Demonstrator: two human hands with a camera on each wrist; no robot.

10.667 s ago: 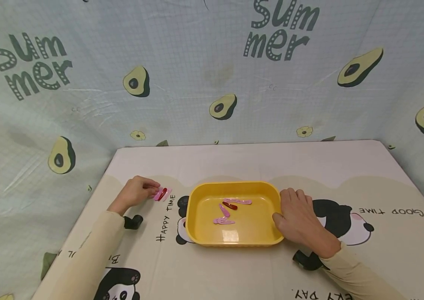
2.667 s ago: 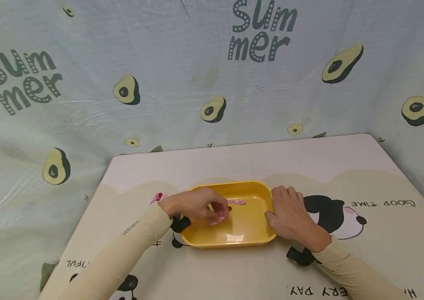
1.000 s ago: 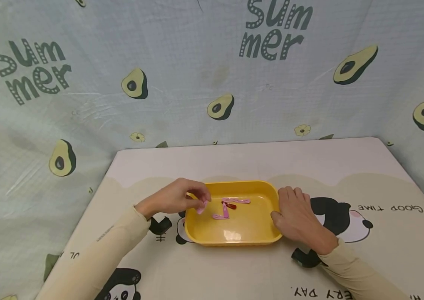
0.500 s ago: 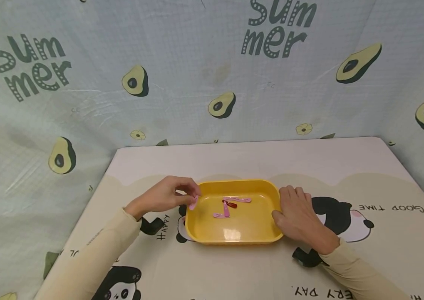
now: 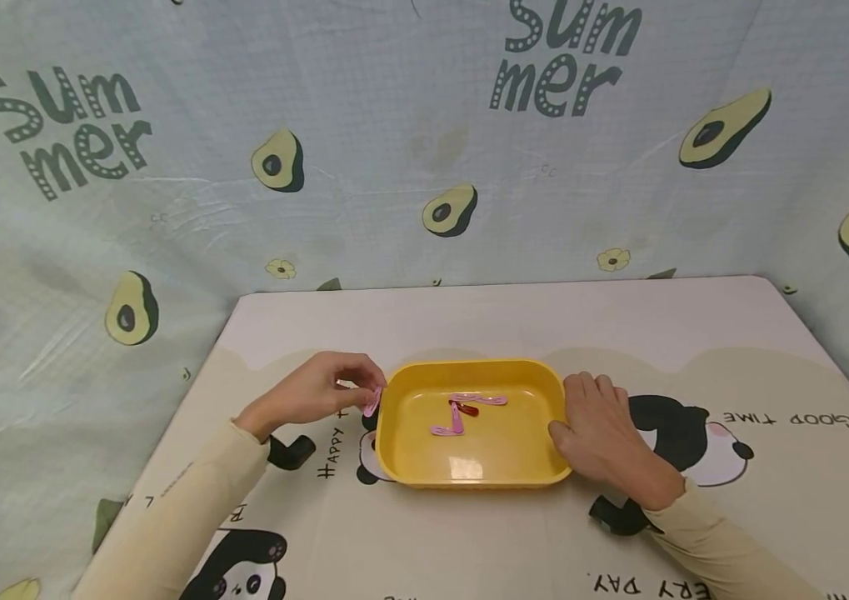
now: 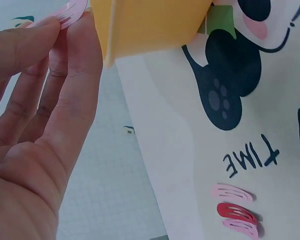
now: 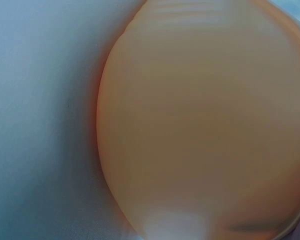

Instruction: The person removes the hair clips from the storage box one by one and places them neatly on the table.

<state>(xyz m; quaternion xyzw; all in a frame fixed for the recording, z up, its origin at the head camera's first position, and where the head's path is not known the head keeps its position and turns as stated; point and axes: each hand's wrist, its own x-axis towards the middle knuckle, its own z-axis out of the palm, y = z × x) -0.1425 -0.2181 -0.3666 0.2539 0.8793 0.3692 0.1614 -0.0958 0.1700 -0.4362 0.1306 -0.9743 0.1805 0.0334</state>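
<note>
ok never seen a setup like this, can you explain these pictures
No machine here, just a person's bare left hand and right hand. The wide picture comes from a camera worn on the head; the other two come from cameras on the wrists. A yellow tray sits on a printed table, holding pink hair clips and a dark red clip. The left hand pinches another pink clip beside the tray; the right hand holds the tray's right end. In the left wrist picture, three more clips lie on the table. The right wrist picture is too blurred to read.
</note>
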